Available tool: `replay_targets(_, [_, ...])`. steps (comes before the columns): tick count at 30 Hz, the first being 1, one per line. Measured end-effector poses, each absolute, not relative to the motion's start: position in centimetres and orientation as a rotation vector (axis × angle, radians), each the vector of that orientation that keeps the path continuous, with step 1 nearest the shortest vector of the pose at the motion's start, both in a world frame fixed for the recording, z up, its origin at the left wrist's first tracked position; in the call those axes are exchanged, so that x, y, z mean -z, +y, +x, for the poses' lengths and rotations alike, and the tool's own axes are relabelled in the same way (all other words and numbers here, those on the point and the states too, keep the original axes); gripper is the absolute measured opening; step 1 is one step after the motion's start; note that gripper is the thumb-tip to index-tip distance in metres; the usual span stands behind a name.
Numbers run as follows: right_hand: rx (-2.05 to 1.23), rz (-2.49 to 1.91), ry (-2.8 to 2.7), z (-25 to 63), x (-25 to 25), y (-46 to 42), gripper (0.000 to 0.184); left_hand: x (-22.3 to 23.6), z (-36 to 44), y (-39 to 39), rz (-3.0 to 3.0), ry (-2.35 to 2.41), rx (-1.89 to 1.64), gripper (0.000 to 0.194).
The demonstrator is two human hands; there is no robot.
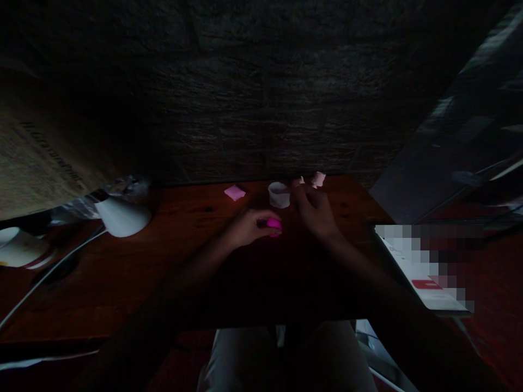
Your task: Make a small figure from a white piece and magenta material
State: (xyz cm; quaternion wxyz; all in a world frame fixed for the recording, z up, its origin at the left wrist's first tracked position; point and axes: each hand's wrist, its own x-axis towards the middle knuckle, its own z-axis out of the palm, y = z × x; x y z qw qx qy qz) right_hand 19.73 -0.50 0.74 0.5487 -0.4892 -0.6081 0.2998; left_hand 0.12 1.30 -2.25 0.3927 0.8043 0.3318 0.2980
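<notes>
Pretty dark shot, but here's what I can make out. The left hand (252,226) is just about mid-frame and its grip is closed on a hot-pink lump (273,226), fingers and thumb wrapped round the side, with the lump poking out toward the right. The right hand (314,211) is a bit right of centre, fingers curled and bent down near the back edge of the table (163,261). A little pale bit (301,179) shows right by its fingertips, but honestly I can't tell if that grip has hold of it or not.

Between the hands and slightly further back there's a white cup (279,197), upright, open at the top. Left of that sits a flat pink square (235,193), and just beyond the right hand there's a pale pink roll (318,179).

Over on the left of the frame you've got a white cone-shaped thing (125,216) with a cord (61,269) running down to the edge, a mug (20,247) on its side or tilted, can't say which, and a big box (41,147) with lettering, upper left. Lower right there's a screen (429,286), partly pixelated.
</notes>
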Motion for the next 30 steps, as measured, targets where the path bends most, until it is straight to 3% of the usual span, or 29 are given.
replay_targets(6, [-0.699,-1.095,-1.703,19.8,0.3,-0.5,0.041,3.4,0.2,1.3,1.983,0.804,-0.789,0.023])
replay_targets(11, [-0.713,-1.023,-1.893,20.2,0.5,-0.4,0.019,3.6,-0.9,1.8,1.857,0.658,-0.905,0.06])
replay_targets(30, [-0.973,-1.061,-1.999,20.2,1.0,-0.2,0.013,2.9,-1.0,2.1,2.086,0.78,-0.686,0.027])
